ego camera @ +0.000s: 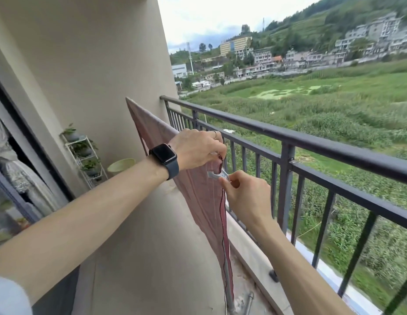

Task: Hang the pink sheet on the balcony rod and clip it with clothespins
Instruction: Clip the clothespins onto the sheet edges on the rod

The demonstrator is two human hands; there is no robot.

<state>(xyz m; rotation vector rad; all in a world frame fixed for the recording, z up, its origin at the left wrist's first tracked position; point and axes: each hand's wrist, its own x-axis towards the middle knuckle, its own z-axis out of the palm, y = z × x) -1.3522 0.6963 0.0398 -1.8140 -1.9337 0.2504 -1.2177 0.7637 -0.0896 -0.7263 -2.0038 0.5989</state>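
Note:
The pink striped sheet (198,192) hangs over a rod that the cloth hides, running from the wall toward me, inside the balcony railing. My left hand (195,148), with a black watch on the wrist, pinches the sheet's top near corner. Just below and to the right, my right hand (245,192) holds a pale clothespin (217,175) whose jaws touch the sheet's near edge. The sheet's dark-stitched edge drops down to the floor.
A dark metal railing (311,142) runs along the right side, with fields and buildings beyond. A white plant shelf (84,155) with pots and a pale green basin (120,165) stand by the beige wall. A dark-framed glass door (27,155) is at left.

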